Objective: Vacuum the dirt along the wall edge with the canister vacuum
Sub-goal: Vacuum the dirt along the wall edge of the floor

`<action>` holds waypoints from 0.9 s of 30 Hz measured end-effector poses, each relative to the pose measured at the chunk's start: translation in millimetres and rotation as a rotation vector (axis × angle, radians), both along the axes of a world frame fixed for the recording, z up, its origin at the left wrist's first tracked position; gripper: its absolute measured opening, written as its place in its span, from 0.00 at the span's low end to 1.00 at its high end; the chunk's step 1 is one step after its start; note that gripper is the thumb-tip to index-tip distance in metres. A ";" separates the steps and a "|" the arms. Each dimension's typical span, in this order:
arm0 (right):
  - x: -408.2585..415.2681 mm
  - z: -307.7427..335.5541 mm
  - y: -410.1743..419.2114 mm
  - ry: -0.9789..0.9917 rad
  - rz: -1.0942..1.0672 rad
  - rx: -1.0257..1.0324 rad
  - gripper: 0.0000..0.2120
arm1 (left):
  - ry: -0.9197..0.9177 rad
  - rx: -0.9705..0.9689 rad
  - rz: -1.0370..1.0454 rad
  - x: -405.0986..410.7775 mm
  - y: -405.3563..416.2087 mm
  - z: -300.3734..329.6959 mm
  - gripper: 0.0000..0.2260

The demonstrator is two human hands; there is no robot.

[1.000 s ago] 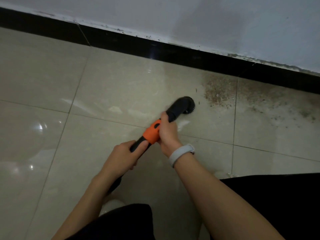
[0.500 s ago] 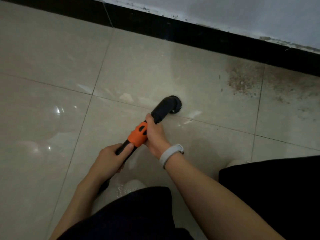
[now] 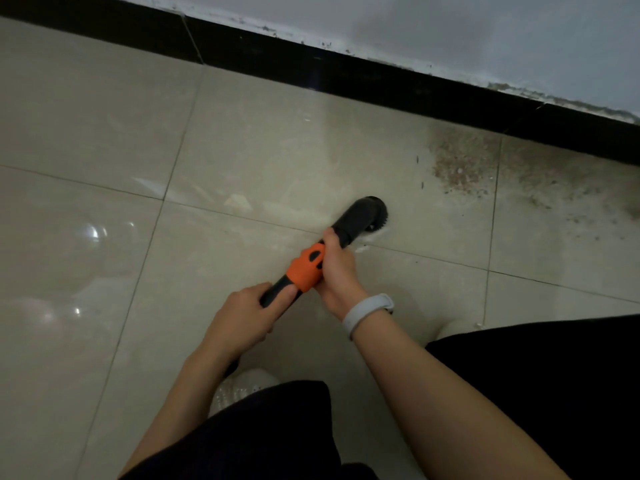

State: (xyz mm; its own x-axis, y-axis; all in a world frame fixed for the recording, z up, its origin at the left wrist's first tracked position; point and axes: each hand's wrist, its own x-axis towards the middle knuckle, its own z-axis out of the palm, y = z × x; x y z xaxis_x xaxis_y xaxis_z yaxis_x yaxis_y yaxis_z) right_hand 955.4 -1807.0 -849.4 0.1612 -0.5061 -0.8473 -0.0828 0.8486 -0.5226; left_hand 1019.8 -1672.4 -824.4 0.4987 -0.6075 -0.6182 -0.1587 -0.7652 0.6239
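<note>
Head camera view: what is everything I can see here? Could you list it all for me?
brush nozzle: one, black, round, on the floor tile short of the dirt
vacuum wand: one, black with an orange collar, running from the hands to the nozzle
dirt patch: one, brownish grit, on the floor beside the skirting, right of the nozzle
floor tiles: several, glossy beige, with thin grout lines
skirting: one black strip, at the foot of the wall
wall: one, pale grey-white, top
shoe: one, white, bottom centre
wristband: one, pale grey, right wrist
left hand: grips the black wand
right hand: grips by the orange collar
</note>
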 end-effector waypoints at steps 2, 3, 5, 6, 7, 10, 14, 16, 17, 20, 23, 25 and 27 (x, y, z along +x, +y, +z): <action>16.8 3.0 24.9 -0.065 0.079 0.044 0.11 | -0.037 0.018 0.065 9.9 28.3 2.3 0.23; 23.4 4.9 36.3 -0.096 0.106 0.069 0.11 | -0.063 0.027 0.078 14.1 40.0 4.1 0.21; 32.4 7.3 53.2 -0.141 0.137 0.121 0.11 | -0.101 0.036 0.087 21.1 56.5 8.1 0.16; 34.1 7.8 58.4 -0.163 0.137 0.142 0.12 | -0.099 0.033 0.098 23.8 61.4 9.8 0.16; 34.6 8.5 61.2 -0.186 0.126 0.156 0.12 | -0.087 0.027 0.107 26.2 63.8 11.0 0.16; 26.4 9.3 59.0 -0.215 0.065 0.175 0.11 | -0.055 0.051 0.069 29.8 60.1 11.2 0.19; 2.5 10.2 45.0 -0.206 -0.055 0.172 0.13 | -0.020 0.075 -0.029 26.4 36.7 6.7 0.31; -11.6 11.3 35.8 -0.192 -0.132 0.156 0.13 | -0.004 0.068 -0.110 19.6 21.8 4.4 0.32; -19.3 11.7 30.6 -0.184 -0.166 0.143 0.13 | 0.005 0.061 -0.149 15.3 13.5 2.9 0.32; -44.2 13.3 14.4 -0.150 -0.235 0.111 0.13 | 0.052 0.051 -0.228 0.6 -9.4 -3.9 0.29; -67.1 14.2 0.6 -0.104 -0.305 0.104 0.13 | 0.085 0.059 -0.323 -15.5 -32.7 -8.1 0.25; -79.9 13.3 -8.2 -0.067 -0.352 0.087 0.14 | 0.056 0.061 -0.399 -25.7 -49.0 -6.4 0.25; -87.0 11.9 -16.5 -0.064 -0.382 0.062 0.14 | -0.006 0.064 -0.463 -31.7 -61.4 -3.1 0.26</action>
